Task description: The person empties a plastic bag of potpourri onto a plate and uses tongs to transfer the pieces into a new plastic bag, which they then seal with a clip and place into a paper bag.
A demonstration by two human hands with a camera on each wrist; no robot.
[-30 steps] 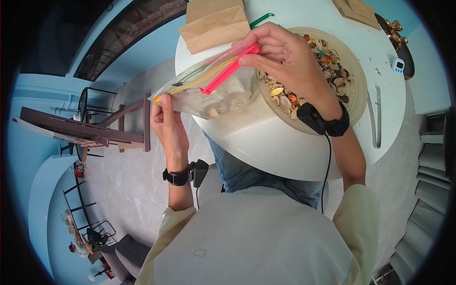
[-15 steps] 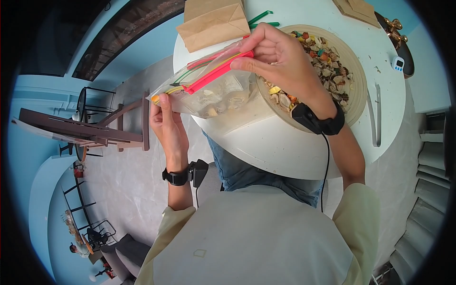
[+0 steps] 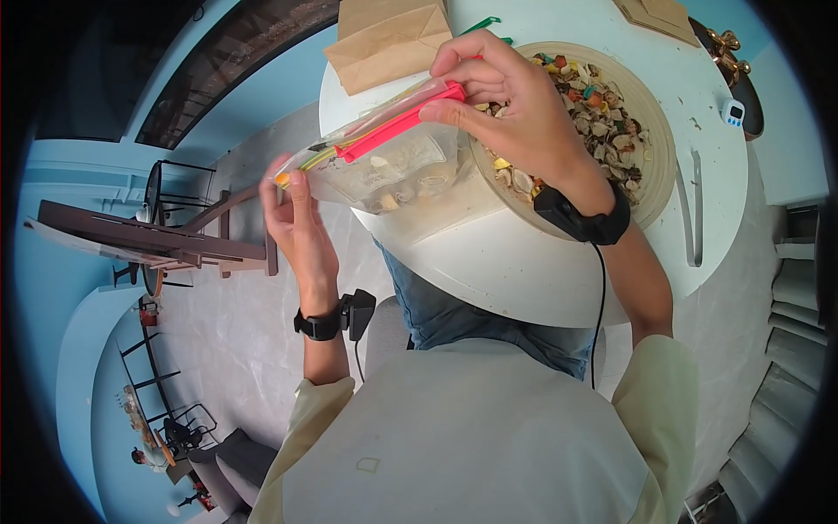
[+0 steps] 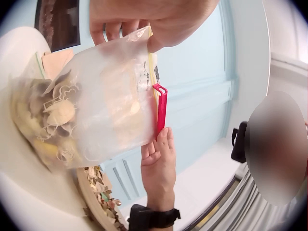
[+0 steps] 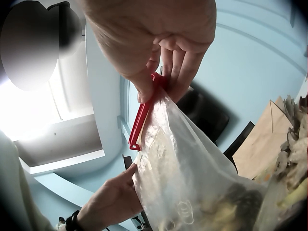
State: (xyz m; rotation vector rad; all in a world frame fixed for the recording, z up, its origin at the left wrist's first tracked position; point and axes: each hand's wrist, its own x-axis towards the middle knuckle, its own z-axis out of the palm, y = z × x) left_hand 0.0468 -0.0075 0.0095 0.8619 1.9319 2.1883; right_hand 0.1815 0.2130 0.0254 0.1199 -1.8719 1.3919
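A clear zip bag (image 3: 393, 179) with a yellow-lined mouth is stretched between both hands over the table's left edge. In the left wrist view, dried mixed pieces (image 4: 60, 113) fill its bottom. My left hand (image 3: 301, 231) pinches the bag's left top corner between thumb and fingers. At the other end, my right hand (image 3: 537, 122) pinches a pink-red bag clip (image 3: 393, 127) together with the bag's top. The long clip lies along the mouth, its free end short of the left thumb. In the right wrist view the bag (image 5: 168, 159) hangs below the clip (image 5: 140, 118).
A round tray (image 3: 662, 179) of dried mixed pieces sits right of the bag on the white table (image 3: 489, 284). Behind the bag stand a brown paper bag (image 3: 393, 48) and green clips (image 3: 480, 25). Farther right are flat paper bags (image 3: 659, 19) and a small timer (image 3: 731, 112).
The pink-red clip has shifted left along the bag's mouth and now lies closer against its edge. The left hand has moved slightly left, with its fingers now showing behind the corner.
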